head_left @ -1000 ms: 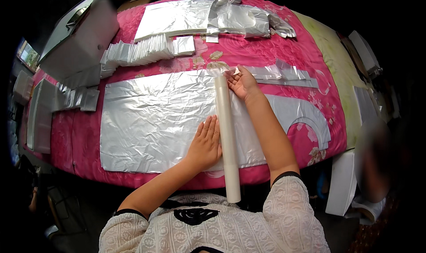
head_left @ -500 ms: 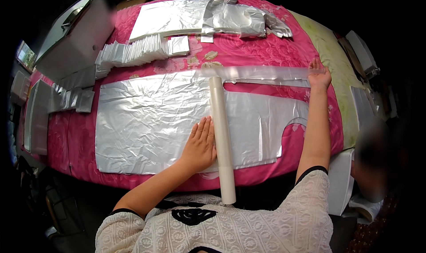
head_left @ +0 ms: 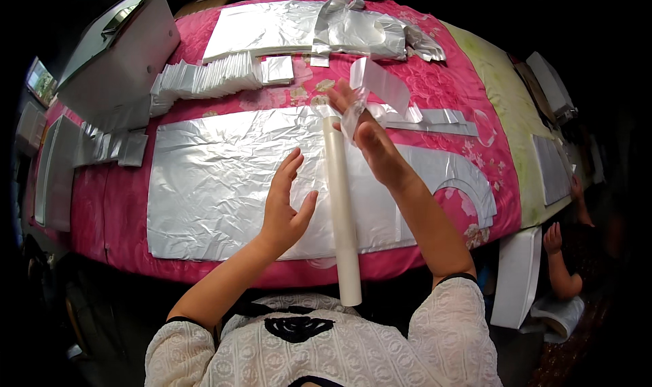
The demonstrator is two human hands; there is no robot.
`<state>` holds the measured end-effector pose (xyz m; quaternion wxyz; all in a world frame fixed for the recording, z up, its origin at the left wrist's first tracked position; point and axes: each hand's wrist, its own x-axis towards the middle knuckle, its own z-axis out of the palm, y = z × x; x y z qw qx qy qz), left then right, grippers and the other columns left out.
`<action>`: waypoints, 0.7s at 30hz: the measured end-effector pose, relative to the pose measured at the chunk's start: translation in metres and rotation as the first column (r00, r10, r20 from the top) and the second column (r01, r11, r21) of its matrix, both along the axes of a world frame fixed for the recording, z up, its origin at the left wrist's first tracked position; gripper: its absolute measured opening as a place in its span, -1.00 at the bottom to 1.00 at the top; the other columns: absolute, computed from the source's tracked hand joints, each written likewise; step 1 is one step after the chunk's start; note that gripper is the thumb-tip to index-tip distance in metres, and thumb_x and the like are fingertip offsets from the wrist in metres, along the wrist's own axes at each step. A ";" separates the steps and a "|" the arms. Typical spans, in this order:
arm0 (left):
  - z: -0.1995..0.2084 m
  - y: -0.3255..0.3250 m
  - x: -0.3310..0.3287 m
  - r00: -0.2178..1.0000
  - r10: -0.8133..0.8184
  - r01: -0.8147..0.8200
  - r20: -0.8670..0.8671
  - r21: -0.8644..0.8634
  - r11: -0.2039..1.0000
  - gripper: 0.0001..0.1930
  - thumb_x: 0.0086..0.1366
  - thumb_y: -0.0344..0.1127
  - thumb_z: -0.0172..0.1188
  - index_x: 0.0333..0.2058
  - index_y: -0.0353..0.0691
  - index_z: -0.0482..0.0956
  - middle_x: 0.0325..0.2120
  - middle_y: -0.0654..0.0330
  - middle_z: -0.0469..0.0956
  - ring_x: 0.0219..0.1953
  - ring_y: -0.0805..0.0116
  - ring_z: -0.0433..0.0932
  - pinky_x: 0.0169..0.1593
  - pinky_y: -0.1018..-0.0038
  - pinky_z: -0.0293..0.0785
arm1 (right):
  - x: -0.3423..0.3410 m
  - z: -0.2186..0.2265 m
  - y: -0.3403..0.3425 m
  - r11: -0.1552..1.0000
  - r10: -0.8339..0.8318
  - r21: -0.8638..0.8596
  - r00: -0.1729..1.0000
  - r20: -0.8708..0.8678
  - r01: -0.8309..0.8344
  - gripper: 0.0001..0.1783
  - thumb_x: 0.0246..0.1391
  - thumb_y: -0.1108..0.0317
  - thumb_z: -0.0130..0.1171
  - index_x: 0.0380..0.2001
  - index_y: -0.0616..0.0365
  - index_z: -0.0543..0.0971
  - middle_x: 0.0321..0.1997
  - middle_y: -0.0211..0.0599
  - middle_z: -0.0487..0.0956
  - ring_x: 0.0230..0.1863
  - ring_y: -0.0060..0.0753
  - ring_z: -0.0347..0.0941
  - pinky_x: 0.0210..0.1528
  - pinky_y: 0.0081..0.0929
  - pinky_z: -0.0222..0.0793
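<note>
A flat stack of silvery-white plastic carrier bags [head_left: 224,183] lies across the pink cloth, handle strips toward the right. Across it, pointing away from me, rests a long cream tube [head_left: 344,231]; its near end overhangs the table edge. My left hand [head_left: 285,200] is raised just left of the tube, thumb and fingers apart, holding nothing. Beside the tube's far end is my right hand [head_left: 370,135], its fingers stretched out. A translucent bag handle strip [head_left: 380,84] bends up and lies against those fingers. Whether any film is pinched there is hard to see.
At the back lies another bag stack [head_left: 265,30] with a strip across it. A row of small folded white bags [head_left: 217,76] runs along the back left, by a large white box [head_left: 129,54]. Another person's hand [head_left: 553,237] shows at the right beside a white box [head_left: 516,275].
My right hand has swept left from the table's right side to the tube, folding the handle strip over with it. My left hand has lifted off the bags and spread its fingers.
</note>
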<state>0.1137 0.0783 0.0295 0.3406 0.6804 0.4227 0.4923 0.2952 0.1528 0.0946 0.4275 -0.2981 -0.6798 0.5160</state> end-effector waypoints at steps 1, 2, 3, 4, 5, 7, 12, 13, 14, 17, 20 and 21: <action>0.007 0.003 -0.001 0.996 -0.017 0.017 0.089 0.003 1.000 -0.39 0.11 -0.49 0.13 0.16 -0.23 0.17 0.21 0.03 0.13 0.24 0.15 0.16 0.18 0.31 0.19 | -0.014 -0.004 -0.010 0.997 0.041 0.066 0.995 0.093 -0.047 0.17 -0.12 -0.56 -0.29 0.33 0.13 -0.17 0.41 -0.10 -0.10 0.43 -0.21 -0.28 0.36 -0.24 -0.32; 0.009 0.006 -0.002 0.975 -0.004 0.005 0.220 -0.003 1.000 -0.39 0.12 -0.49 0.16 0.16 -0.26 0.16 0.17 0.05 0.18 0.19 0.22 0.22 0.16 0.34 0.22 | -0.029 -0.002 -0.021 0.993 0.081 0.071 0.981 0.174 -0.095 0.18 -0.13 -0.58 -0.35 0.32 0.14 -0.14 0.41 -0.11 -0.12 0.43 -0.17 -0.32 0.37 -0.23 -0.39; 0.009 0.008 -0.006 0.947 -0.035 0.043 0.318 -0.017 0.999 -0.39 0.13 -0.49 0.16 0.16 -0.28 0.15 0.12 0.06 0.23 0.14 0.28 0.28 0.14 0.37 0.25 | -0.042 -0.012 -0.026 0.981 0.077 0.155 0.970 0.229 -0.114 0.17 -0.11 -0.57 -0.34 0.30 0.20 -0.06 0.36 0.01 -0.02 0.39 -0.04 -0.18 0.35 -0.26 -0.22; 0.009 0.009 -0.009 0.908 -0.066 0.085 0.413 -0.028 0.996 -0.39 0.13 -0.48 0.17 0.16 -0.30 0.14 0.08 0.07 0.27 0.08 0.33 0.33 0.11 0.39 0.29 | -0.049 -0.018 -0.029 0.950 0.059 0.266 0.932 0.357 -0.161 0.20 -0.14 -0.59 -0.35 0.29 0.25 -0.04 0.33 0.06 0.03 0.36 0.04 -0.11 0.34 -0.24 -0.19; 0.016 0.008 -0.010 0.881 0.017 0.037 0.473 -0.104 0.994 -0.51 0.16 -0.49 0.16 0.07 -0.35 0.25 -0.10 0.14 0.42 -0.11 0.46 0.45 -0.02 0.51 0.40 | -0.054 -0.021 -0.031 0.943 0.073 0.276 0.927 0.369 -0.184 0.16 -0.11 -0.58 -0.38 0.31 0.18 -0.09 0.37 -0.04 -0.06 0.37 0.03 -0.15 0.35 -0.21 -0.26; 0.015 0.007 -0.023 0.869 0.064 0.065 0.491 -0.242 0.968 -0.63 0.18 -0.51 0.14 -0.02 -0.36 0.35 -0.20 0.18 0.48 -0.21 0.51 0.49 -0.11 0.57 0.43 | -0.057 -0.025 -0.031 0.944 0.108 0.244 0.909 0.402 -0.220 0.13 -0.07 -0.56 -0.42 0.33 0.12 -0.16 0.42 -0.11 -0.17 0.40 0.01 -0.24 0.37 -0.19 -0.36; -0.003 0.006 -0.052 0.890 0.154 -0.037 0.429 -0.268 0.963 -0.85 0.21 -0.52 0.12 -0.22 -0.36 0.46 -0.35 0.26 0.53 -0.32 0.59 0.50 -0.23 0.64 0.45 | -0.031 -0.024 -0.007 0.993 -0.065 0.114 0.956 0.287 0.033 0.20 -0.06 -0.54 -0.39 0.28 0.38 -0.18 0.37 0.18 -0.13 0.41 0.00 -0.31 0.37 -0.34 -0.39; -0.006 0.007 -0.060 0.888 0.182 -0.057 0.423 -0.291 0.955 -0.86 0.21 -0.53 0.11 -0.24 -0.34 0.47 -0.37 0.28 0.53 -0.32 0.60 0.49 -0.23 0.64 0.45 | -0.013 -0.031 0.006 0.989 -0.141 0.086 0.948 0.284 0.121 0.19 -0.04 -0.53 -0.39 0.27 0.40 -0.18 0.37 0.16 -0.15 0.42 -0.03 -0.33 0.38 -0.37 -0.41; -0.007 0.007 -0.067 0.882 0.223 -0.093 0.416 -0.310 0.946 -0.87 0.22 -0.52 0.11 -0.24 -0.34 0.47 -0.37 0.29 0.52 -0.34 0.61 0.48 -0.22 0.66 0.43 | 0.003 -0.029 0.020 0.967 -0.242 0.157 0.922 0.302 0.202 0.18 -0.02 -0.52 -0.39 0.27 0.42 -0.17 0.38 0.15 -0.17 0.42 -0.05 -0.34 0.38 -0.36 -0.41; -0.017 0.008 -0.090 0.867 0.324 -0.170 0.379 -0.386 0.907 -0.85 0.22 -0.50 0.11 -0.22 -0.33 0.47 -0.35 0.30 0.51 -0.32 0.62 0.46 -0.18 0.67 0.39 | 0.088 -0.046 0.072 0.793 -0.610 0.139 0.767 0.199 0.594 0.10 0.00 -0.44 -0.28 0.27 0.35 -0.09 0.37 0.08 -0.09 0.40 -0.11 -0.24 0.36 -0.34 -0.31; -0.025 0.003 -0.114 0.833 0.401 -0.191 0.382 -0.480 0.856 -0.75 0.19 -0.50 0.12 -0.12 -0.31 0.45 -0.26 0.26 0.49 -0.22 0.59 0.43 -0.11 0.64 0.34 | 0.186 -0.046 0.093 0.405 -0.899 -0.424 0.437 -0.026 0.810 -0.07 0.04 -0.22 0.00 0.25 0.27 0.06 0.31 0.00 0.10 0.33 -0.16 -0.01 0.29 -0.25 -0.07; -0.033 0.005 -0.119 0.820 0.422 -0.197 0.387 -0.501 0.843 -0.73 0.19 -0.47 0.13 -0.11 -0.30 0.44 -0.26 0.26 0.48 -0.22 0.57 0.43 -0.11 0.64 0.34 | 0.235 -0.051 0.092 0.248 -0.968 -0.612 0.223 -0.118 0.751 -0.15 0.03 -0.12 0.05 0.22 0.27 0.11 0.24 -0.02 0.17 0.26 -0.17 0.08 0.22 -0.27 0.05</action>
